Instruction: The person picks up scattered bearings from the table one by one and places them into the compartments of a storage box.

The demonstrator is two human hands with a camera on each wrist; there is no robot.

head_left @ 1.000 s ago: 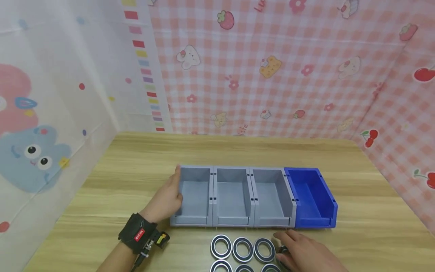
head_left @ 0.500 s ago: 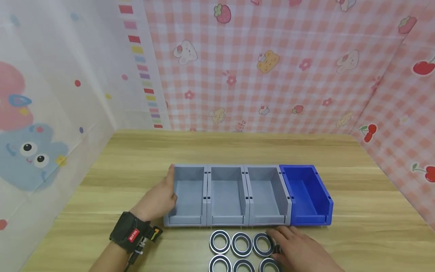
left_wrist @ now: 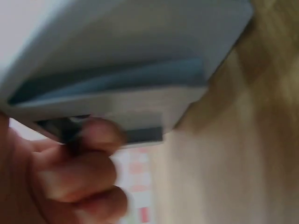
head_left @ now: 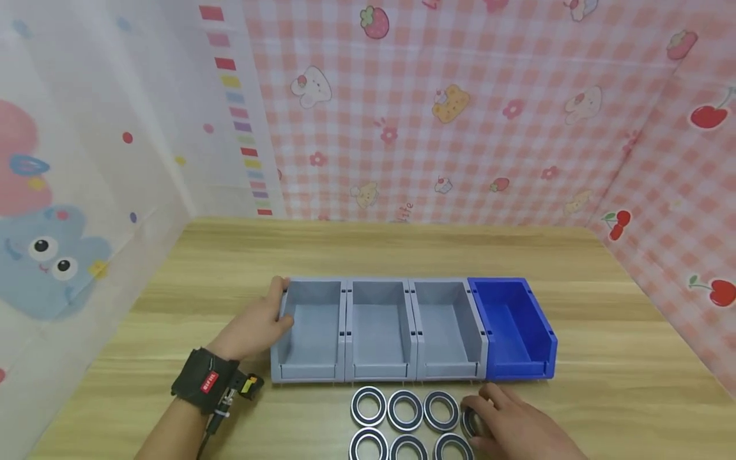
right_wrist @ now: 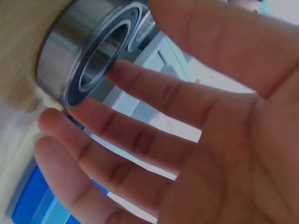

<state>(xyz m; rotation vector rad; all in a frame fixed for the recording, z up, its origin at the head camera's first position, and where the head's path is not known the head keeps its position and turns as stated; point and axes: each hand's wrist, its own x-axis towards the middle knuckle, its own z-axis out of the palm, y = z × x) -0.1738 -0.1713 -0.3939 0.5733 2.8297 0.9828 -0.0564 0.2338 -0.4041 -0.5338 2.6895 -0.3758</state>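
Observation:
Three grey bins, the leftmost grey bin [head_left: 313, 370] among them, and a blue bin [head_left: 520, 369] stand in one row in the head view. My left hand [head_left: 253, 327] grips the left wall of the leftmost grey bin, thumb over the rim; in the left wrist view its fingers [left_wrist: 79, 175] curl at the bin's edge. My right hand [head_left: 520, 425] is at a steel ball bearing [head_left: 468, 421], partly hidden beneath it. In the right wrist view the fingers are long and spread, fingertips right at the ball bearing [right_wrist: 65, 60].
Several more ball bearings [head_left: 368, 406] lie in two rows in front of the bins, the nearer row cut off by the frame edge. A wooden tabletop [head_left: 609, 287] runs back to a pink checked cloth [head_left: 345, 128]. A strapped camera [head_left: 250, 386] sits on the left wrist.
The row of bins has shifted slightly left together with my left hand. My right hand stays at the same ball bearing, more of which shows now. The head view has also shifted a little.

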